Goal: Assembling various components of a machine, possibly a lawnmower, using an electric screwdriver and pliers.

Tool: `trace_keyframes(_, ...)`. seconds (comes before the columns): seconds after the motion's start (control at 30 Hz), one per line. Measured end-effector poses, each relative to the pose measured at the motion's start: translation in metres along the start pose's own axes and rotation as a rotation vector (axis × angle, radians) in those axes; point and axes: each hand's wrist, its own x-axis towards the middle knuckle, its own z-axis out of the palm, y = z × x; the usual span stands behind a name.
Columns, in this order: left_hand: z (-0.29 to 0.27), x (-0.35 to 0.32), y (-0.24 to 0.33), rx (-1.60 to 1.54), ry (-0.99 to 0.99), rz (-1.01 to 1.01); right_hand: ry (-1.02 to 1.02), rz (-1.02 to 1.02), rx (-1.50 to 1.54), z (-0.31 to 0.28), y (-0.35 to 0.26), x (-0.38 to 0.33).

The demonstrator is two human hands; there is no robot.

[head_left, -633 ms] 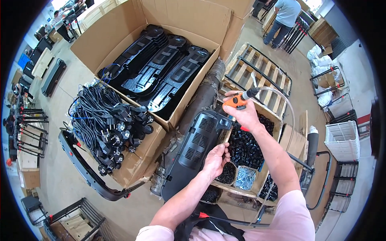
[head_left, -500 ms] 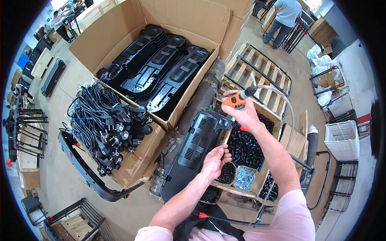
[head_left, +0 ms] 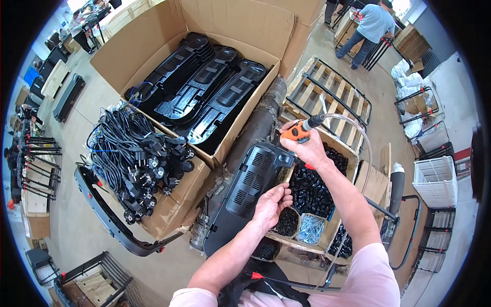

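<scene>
Right hand [head_left: 307, 148] grips an orange driver [head_left: 298, 132]; left hand [head_left: 270, 204], fingers curled, steadies the black panel [head_left: 250, 189]. The panel looks stiff, light, best held by its edge.

a moulded panel [head_left: 253, 192] lies in front of the person, with the left hand [head_left: 270, 204] at its right edge and the right hand [head_left: 306, 148] holding a power screwdriver [head_left: 302, 130] just behind it. right of the panel stands a partitioned box [head_left: 317, 204] of small parts. behind and to the left, a large carton [head_left: 204, 97] holds stacked panels; left of it, coiled power cords [head_left: 135, 158] lie in a smaller carton. a pallet [head_left: 330, 97] lies behind the screwdriver.
</scene>
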Motion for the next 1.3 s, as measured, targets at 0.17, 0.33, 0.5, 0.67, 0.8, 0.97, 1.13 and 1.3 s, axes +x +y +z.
trace_keyframes(0.17,0.000,0.004,0.012,-0.011,0.044,0.019,-0.030,0.030,-0.019,0.002,-0.009,0.001)
trace_keyframes(0.33,0.006,0.006,0.027,-0.088,0.099,0.051,-0.005,0.021,-0.010,0.003,-0.004,-0.001)
trace_keyframes(0.5,0.011,0.014,0.036,-0.074,0.120,0.068,0.009,0.043,-0.043,0.003,0.000,-0.002)
trace_keyframes(0.67,0.015,0.015,0.046,-0.105,0.143,0.090,0.084,0.057,0.085,0.009,-0.018,-0.016)
trace_keyframes(0.8,0.009,0.020,0.054,-0.276,0.151,0.120,-0.011,-0.018,0.289,0.008,-0.044,-0.046)
trace_keyframes(0.97,0.012,0.027,0.057,-0.430,0.117,0.124,-0.075,-0.002,0.316,0.005,-0.051,-0.067)
trace_keyframes(1.13,0.002,0.023,0.064,-0.457,-0.011,0.064,-0.071,-0.016,0.319,0.009,-0.051,-0.072)
trace_keyframes(1.3,-0.012,0.018,0.069,-0.435,-0.075,0.028,-0.121,0.002,0.325,0.018,-0.061,-0.070)
